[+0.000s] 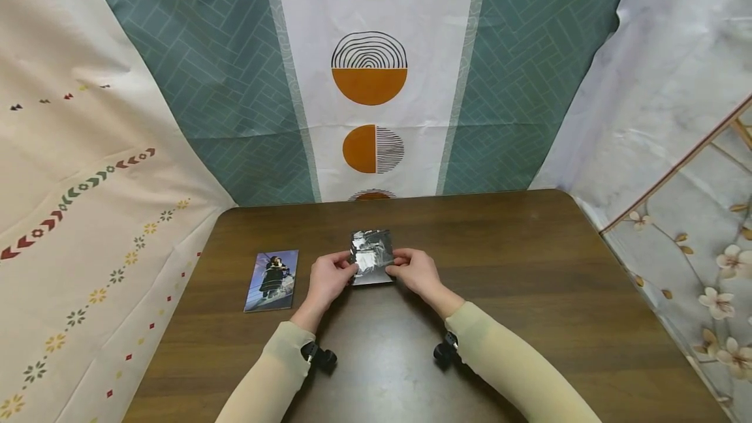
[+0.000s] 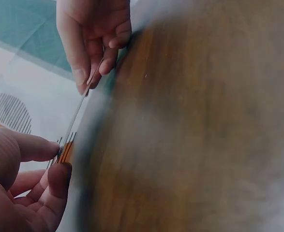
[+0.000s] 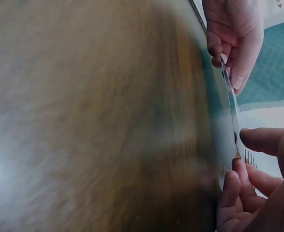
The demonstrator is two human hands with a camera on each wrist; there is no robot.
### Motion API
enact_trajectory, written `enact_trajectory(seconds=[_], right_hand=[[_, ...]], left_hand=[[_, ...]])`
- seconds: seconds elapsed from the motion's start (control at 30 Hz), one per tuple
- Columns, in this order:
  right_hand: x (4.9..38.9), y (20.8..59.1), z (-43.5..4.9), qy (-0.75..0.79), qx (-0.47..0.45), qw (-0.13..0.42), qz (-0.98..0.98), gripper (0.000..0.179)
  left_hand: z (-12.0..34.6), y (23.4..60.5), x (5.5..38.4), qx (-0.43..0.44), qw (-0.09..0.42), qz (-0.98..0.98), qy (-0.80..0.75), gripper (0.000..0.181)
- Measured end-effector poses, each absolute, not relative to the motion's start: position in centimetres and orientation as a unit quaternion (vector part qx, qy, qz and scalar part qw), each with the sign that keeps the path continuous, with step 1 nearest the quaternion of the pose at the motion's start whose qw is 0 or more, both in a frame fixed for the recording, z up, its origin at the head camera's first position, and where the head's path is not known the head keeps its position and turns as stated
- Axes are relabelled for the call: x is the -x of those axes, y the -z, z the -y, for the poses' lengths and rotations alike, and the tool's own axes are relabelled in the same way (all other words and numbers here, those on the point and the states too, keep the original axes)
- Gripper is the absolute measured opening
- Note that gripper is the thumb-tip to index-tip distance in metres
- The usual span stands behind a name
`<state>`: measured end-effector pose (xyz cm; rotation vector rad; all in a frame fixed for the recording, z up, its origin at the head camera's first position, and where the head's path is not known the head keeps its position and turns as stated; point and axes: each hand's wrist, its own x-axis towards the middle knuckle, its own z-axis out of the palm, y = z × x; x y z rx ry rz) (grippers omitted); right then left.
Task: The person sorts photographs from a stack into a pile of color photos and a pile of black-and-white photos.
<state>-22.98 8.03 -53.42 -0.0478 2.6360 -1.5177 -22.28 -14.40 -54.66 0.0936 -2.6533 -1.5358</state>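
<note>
Both hands hold a glossy black-and-white photo card (image 1: 372, 255) in front of the body, over the middle of the table. My left hand (image 1: 329, 278) pinches its left edge between thumb and fingers. At the opposite edge, my right hand (image 1: 418, 271) pinches it the same way. Light glares off the card's face and hides part of the picture. Seen from the left wrist, the card (image 2: 76, 115) is a thin edge-on line between the two hands. The right wrist view likewise shows the thin card (image 3: 231, 99) raised off the tabletop.
A colour picture card (image 1: 271, 281) of a figure in dark clothing against blue lies on the wooden table (image 1: 517, 299), left of the left hand. Behind the table hangs a green and white patterned cloth (image 1: 235, 83). Pale cloths flank both sides.
</note>
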Motion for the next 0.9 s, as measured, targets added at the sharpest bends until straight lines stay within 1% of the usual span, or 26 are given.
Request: enact_trajectory(seconds=[0.3, 0.57, 0.73, 0.9], right_hand=[[25.3, 53.7, -6.5, 0.501, -0.008, 0.04, -0.865, 0.048], [27.3, 53.9, -4.4, 0.495, -0.025, 0.02, -0.868, 0.049], [27.9, 54.1, -3.7, 0.477, -0.041, 0.02, -0.878, 0.049], [27.9, 54.1, -3.3, 0.444, -0.038, 0.021, -0.895, 0.051]], left_hand=[[14.7, 54.0, 24.8, -0.045, 0.048, 0.867, 0.494, 0.04], [15.1, 53.9, 26.9, -0.071, 0.052, 0.878, 0.47, 0.041], [15.1, 54.0, 27.6, -0.082, 0.048, 0.887, 0.452, 0.041], [15.3, 54.0, 27.7, -0.101, 0.034, 0.89, 0.444, 0.041]])
